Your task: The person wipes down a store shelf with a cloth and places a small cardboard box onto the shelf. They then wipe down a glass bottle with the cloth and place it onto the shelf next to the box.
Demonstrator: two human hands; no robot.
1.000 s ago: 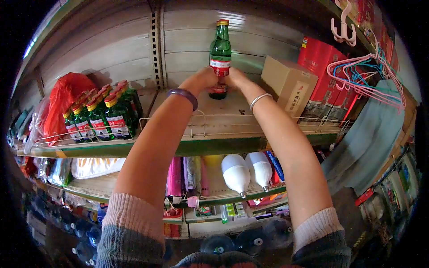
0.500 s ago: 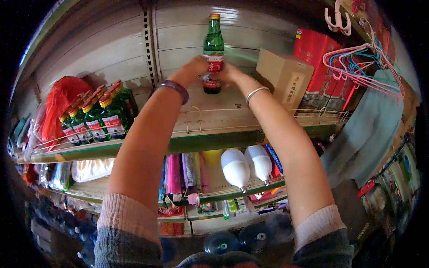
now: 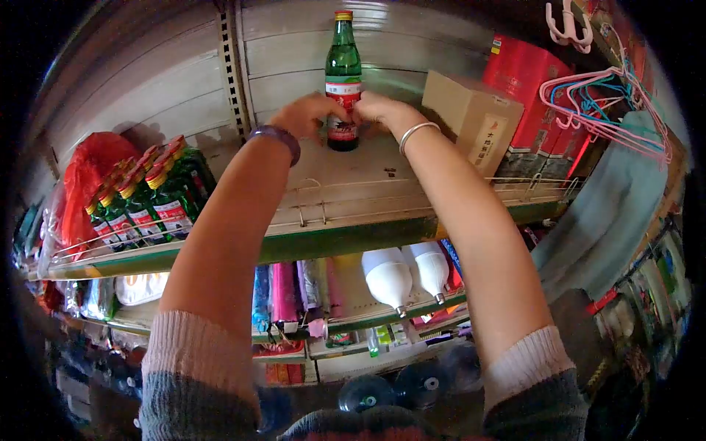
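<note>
A tall green glass bottle [image 3: 343, 73] with a yellow and red cap and a red and white label stands upright on the upper shelf [image 3: 353, 176], near its back panel. My left hand [image 3: 305, 116] is at the bottle's left side, fingers bent and spread, the fingertips at the label. On the other side my right hand [image 3: 379, 110] has its fingertips by the label's right edge, with the fingers partly hidden behind the hand. Whether either hand still presses on the glass is hard to tell.
Several small green bottles [image 3: 170, 208] and a red plastic bag [image 3: 92, 173] are at the left behind a wire rail. A cardboard box [image 3: 474, 121], red boxes [image 3: 522, 95] and hangers [image 3: 588, 110] are at the right. White bulbs [image 3: 387, 279] lie on the shelf below.
Earlier a second bottle top showed behind the front one; now one bottle shows. My left hand has loosened and spread its fingers. The view has shifted, with the bottle further left and higher.
</note>
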